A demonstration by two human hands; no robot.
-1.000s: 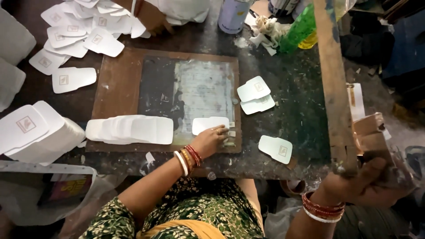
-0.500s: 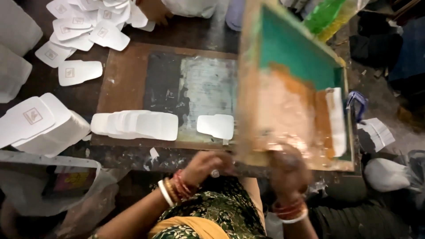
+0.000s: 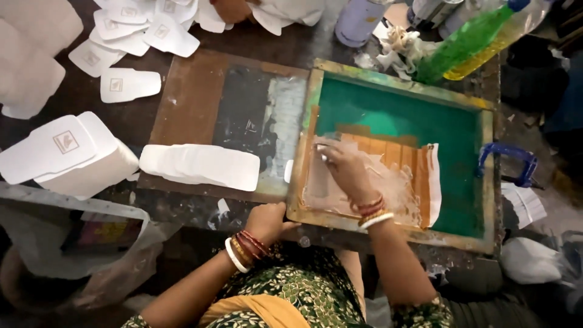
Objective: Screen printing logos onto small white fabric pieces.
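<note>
Dark worktable (image 3: 255,36) fills most of the frame, paint-stained. On it, centre-left, a brown board (image 3: 188,109) w/ a dark and pale smeared patch in its middle. Lying flat over the board's right part, centre-right of frame: a wooden-framed printing screen (image 3: 401,85), green mesh, orange tape strips and whitish ink in its lower left area.

Left side of frame: a thick stack of white shaped cards (image 3: 67,155) w/ a small printed square on top. Just right of it, lower part of the board, a fanned row of blank white cards (image 3: 200,166). Upper left: loose printed cards (image 3: 130,84) scattered, some overlapping. Bottom left: a clear plastic bag (image 3: 79,237), hanging off the table edge.

Top right: a green plastic bottle (image 3: 464,39) lying tilted, a crumpled rag (image 3: 401,45) just beside it, a pale lilac container (image 3: 359,21) left of the rag. Right of the screen, a blue clamp (image 3: 509,164) near the frame's side.

Right hand (image 3: 343,170) is inside the screen, fingers bent down onto the inked mesh; something pale under the fingers, can't tell if it grips a tool. Left hand (image 3: 267,222) is closed around the screen's lower left frame edge, thumb on top. Bangles on both wrists.
</note>
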